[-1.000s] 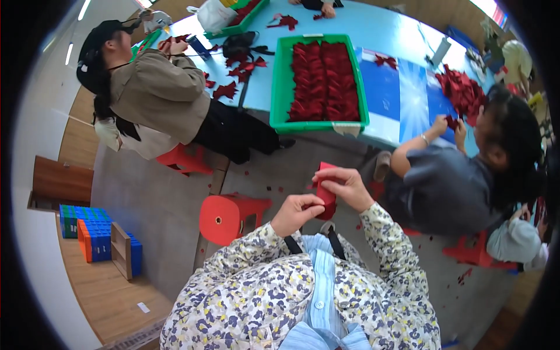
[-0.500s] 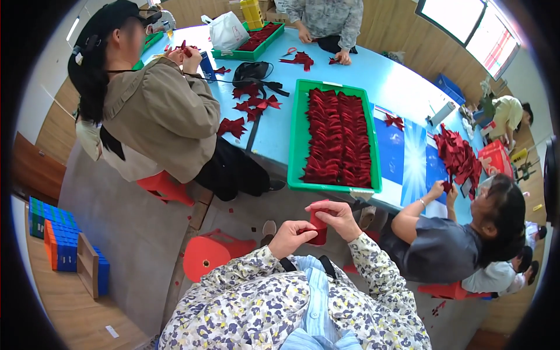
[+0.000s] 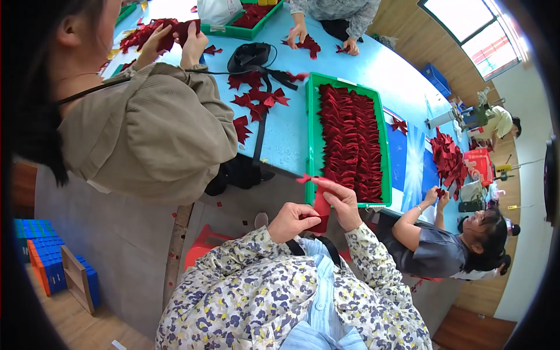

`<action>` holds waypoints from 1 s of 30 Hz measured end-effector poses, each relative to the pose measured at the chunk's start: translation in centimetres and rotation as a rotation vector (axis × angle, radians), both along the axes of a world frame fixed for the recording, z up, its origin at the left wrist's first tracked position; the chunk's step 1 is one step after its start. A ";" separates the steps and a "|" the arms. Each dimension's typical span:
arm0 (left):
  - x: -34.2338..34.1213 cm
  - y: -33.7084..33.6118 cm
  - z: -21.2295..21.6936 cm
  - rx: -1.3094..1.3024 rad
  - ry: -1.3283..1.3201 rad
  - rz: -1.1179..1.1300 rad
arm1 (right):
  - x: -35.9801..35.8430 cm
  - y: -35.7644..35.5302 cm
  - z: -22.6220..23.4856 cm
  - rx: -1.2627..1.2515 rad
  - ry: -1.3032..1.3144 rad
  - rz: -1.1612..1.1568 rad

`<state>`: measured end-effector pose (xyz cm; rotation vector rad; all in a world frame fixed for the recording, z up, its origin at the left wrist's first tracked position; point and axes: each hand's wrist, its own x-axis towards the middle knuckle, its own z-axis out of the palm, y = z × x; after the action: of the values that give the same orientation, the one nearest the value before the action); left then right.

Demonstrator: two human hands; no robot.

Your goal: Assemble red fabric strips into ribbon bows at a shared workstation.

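Closer now than a second ago: the view has swung toward the table (image 3: 291,137), so the green tray (image 3: 313,131) fills the upper middle and the co-worker in the tan jacket (image 3: 146,134) crowds the 10 o'clock side, where earlier that person sat small and far off. Both hands have stayed together in front of the chest.

Left hand (image 3: 293,220) is closed on the lower end of a red fabric piece (image 3: 322,205); fingers wrap it from the 8 o'clock side. Right hand (image 3: 343,201) is closed on the same piece from 2 o'clock, thumb and fingertips pinching its upper edge. A small red tip pokes out at 11 o'clock of the piece, just below the tray's near rim. Held between two hands like this, the fabric stays taut and can be folded or pinched; judged so, not certain.

Piece sits off the table, in the air just short of the tray's near corner, above the floral sleeves (image 3: 256,280).

Tray holds rows of red bows (image 3: 350,140), packed flat. Loose bows lie at 11 o'clock of the tray on the blue top, beside a black strap (image 3: 256,125). Red stool (image 3: 201,248) at 8 o'clock of the hands. Another seated person in grey (image 3: 431,251) at 3 o'clock handles a red bit too. Red pile (image 3: 448,157) at 2 o'clock.
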<state>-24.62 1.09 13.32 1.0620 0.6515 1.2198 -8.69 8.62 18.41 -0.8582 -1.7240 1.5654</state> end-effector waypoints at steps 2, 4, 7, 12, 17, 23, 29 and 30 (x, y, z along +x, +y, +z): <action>-0.8 0.7 -0.1 -0.063 -0.028 -0.050 | -1.0 0.9 -0.4 -0.112 0.075 -0.007; -1.4 1.3 -0.3 -0.086 -0.037 -0.065 | -1.7 1.6 -0.4 -0.166 0.105 -0.027; -1.8 2.1 -0.4 -0.120 -0.038 -0.087 | -2.5 2.8 -0.4 -0.262 0.181 -0.060; -1.8 5.0 -1.0 -0.035 0.057 0.116 | -2.8 7.0 -1.1 -0.270 0.200 0.043; 0.5 5.1 0.9 -0.237 -0.207 0.154 | -1.7 9.5 0.6 -0.139 0.103 0.193; 2.1 5.4 -0.4 -0.160 -0.165 0.210 | -0.3 9.0 1.0 -0.104 0.080 0.254; 7.8 2.1 -3.1 -0.246 -0.197 0.184 | 5.4 5.7 -2.7 -0.101 0.126 0.293; 10.2 0.7 -4.5 -0.274 -0.211 0.152 | 7.9 4.5 -4.6 -0.114 0.134 0.295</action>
<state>-14.43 1.80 8.87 0.6555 0.7209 1.3089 -0.82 13.11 13.84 -0.5546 -1.7364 1.8845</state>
